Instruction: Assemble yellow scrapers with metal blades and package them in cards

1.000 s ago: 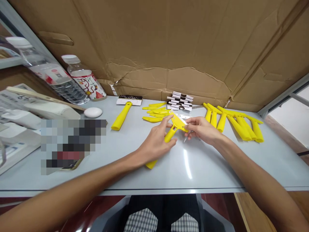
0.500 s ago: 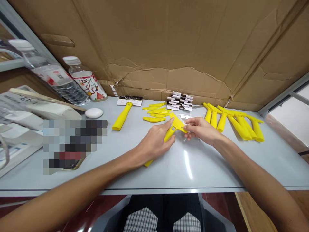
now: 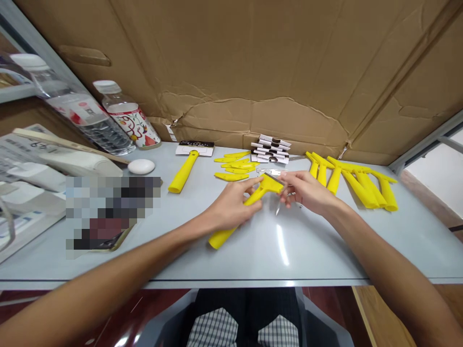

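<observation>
My left hand (image 3: 233,205) is wrapped around the handle of a yellow scraper (image 3: 220,238), which lies slanted above the table. A dark metal strip runs along the top edge of its wide head. At the head's right end, my right hand (image 3: 304,192) pinches the corner between thumb and fingers. A thin pointed piece (image 3: 278,210) sticks out below the right fingers; its kind cannot be made out. Just behind the head lie flat metal blades (image 3: 271,171). Several loose yellow strips (image 3: 231,177) lie beyond my left hand.
Several yellow scraper handles (image 3: 388,195) lie at right. Folded black-and-white cards (image 3: 271,150) are stacked at the back. One yellow scraper (image 3: 183,173) with a card lies left of centre. Farther left are a white oval object (image 3: 141,166), bottles (image 3: 132,120) and a blurred-out phone (image 3: 119,241). Cardboard (image 3: 253,62) stands behind.
The scraper's head has turned and come slightly lower, and the metal strip on its edge now shows. My left fingers have shifted on the handle; my right hand stays at the head's right end.
</observation>
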The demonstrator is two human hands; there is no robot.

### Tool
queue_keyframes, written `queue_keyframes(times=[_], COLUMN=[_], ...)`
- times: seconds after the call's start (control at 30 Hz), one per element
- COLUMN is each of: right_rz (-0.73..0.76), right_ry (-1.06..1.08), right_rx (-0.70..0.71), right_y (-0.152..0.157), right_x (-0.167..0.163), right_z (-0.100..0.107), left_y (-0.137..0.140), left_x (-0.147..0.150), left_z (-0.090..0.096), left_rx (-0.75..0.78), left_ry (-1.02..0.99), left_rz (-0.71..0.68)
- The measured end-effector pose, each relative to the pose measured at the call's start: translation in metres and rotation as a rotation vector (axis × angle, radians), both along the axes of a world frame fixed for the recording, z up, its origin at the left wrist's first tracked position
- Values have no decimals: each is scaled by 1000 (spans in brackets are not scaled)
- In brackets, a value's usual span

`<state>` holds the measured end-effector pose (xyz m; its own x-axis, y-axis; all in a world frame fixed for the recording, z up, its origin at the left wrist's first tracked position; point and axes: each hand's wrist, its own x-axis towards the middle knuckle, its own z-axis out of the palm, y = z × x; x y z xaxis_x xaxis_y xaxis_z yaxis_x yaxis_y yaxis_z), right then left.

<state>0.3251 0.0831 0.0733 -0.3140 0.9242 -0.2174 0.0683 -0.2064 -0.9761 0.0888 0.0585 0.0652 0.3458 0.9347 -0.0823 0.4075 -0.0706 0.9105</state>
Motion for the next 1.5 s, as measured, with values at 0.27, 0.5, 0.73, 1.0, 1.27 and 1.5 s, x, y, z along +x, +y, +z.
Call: queue_keyframes(times=[0.27, 0.5, 0.73, 1.0, 1.27, 1.5], right_rz=[-152, -132, 178, 379, 383, 215], right_ry=[-23, -581, -1102, -1226, -1241, -1115], right_rx=[175, 592, 743, 539, 635, 823], right_y=[11, 9, 23, 18, 15, 19], right_x=[15, 25, 61, 58, 48, 48], right_z=[10, 17, 12, 18, 14, 12], left_y=[9, 12, 11, 12, 13, 11], left_x=[2, 1, 5, 4, 4, 5], left_z=[-6, -12, -13, -16, -17, -15], left_rx=[-432, -476, -454, -501, -498, -477], left_ry=[-498, -527, -467, -476, -491, -482], left_rz=[-152, -162, -145, -164, -166, -158])
